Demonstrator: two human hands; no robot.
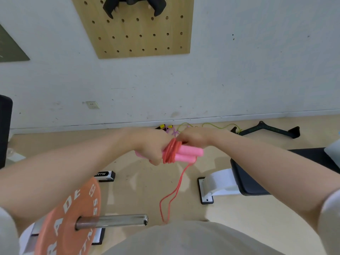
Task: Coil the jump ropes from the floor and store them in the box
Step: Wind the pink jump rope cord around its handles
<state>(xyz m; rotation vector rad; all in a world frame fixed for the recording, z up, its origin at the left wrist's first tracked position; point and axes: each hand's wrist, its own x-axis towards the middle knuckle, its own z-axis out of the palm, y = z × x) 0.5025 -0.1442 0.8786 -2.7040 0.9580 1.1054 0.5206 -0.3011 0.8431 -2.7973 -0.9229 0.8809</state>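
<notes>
Left hand (152,146) covers one end of the pink handles (187,153); right hand (195,138) hides its own fingertips behind the coil; floor ropes (184,127) beyond are tangled, their number unclear; orange plate (68,219) cropped below.
</notes>
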